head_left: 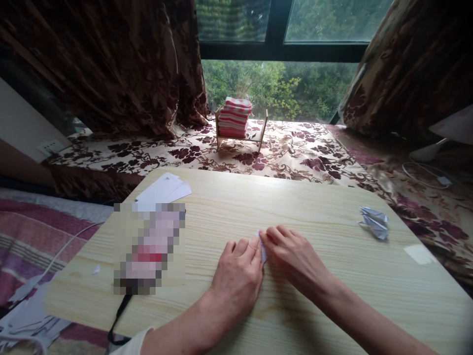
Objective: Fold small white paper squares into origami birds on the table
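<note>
Between my hands, a small folded piece of white paper lies against the wooden table, mostly hidden by fingers. My left hand presses on its left side with the fingers curled. From the right, my right hand grips the paper's edge, its fingers bent and close together. Toward the table's right side are folded paper shapes with pointed ends, resting close together. Flat sheets of white paper overlap at the table's back left.
A blurred-out pink object with a black strap lies on the table's left. A white patch is near the right edge, a paper scrap near the left. Behind, a small rack holds folded striped cloths on the window ledge.
</note>
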{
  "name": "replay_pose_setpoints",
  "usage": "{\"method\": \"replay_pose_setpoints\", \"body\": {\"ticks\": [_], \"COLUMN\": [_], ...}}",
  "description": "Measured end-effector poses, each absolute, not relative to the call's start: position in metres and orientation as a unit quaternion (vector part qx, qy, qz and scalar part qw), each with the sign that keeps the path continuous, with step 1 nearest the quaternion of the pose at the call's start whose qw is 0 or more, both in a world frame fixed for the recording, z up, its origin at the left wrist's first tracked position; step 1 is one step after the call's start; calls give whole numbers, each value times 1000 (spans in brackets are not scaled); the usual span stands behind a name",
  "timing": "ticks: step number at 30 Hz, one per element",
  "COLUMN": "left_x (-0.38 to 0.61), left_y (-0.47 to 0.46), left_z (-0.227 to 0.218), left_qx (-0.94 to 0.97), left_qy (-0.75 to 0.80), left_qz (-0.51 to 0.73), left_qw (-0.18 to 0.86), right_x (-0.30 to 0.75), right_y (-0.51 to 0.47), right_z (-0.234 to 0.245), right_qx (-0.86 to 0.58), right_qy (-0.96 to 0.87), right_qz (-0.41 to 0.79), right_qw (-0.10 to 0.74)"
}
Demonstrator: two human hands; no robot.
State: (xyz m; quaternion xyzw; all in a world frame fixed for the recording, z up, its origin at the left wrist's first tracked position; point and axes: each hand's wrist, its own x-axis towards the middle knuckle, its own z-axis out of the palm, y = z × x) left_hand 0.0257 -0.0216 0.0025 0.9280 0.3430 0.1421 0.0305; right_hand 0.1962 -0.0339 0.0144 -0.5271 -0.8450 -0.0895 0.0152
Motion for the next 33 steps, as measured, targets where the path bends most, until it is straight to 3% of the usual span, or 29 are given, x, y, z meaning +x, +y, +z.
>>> {"method": "replay_pose_setpoints", "body": {"ticks": [9,19,30,33], "left_x": [24,-3,-19,-27], "left_y": [-24,-27,-24,-13], "left_z": [7,22,24,34], "left_qx": [918,900,950,962], "left_qy": [368,417,261,215], "left_qz": [136,107,115,115], "left_qw": [59,61,123,119], "right_x": [191,183,185,197], "right_y": [-66,-62,-73,-60], "right_z": [2,4,21,25], "right_qx": [-597,-601,-603,-579], "right_qy": [-797,-794,-789,-809], "right_qz": [-61,-87,-26,0], "right_qw": [61,36,119,107]}}
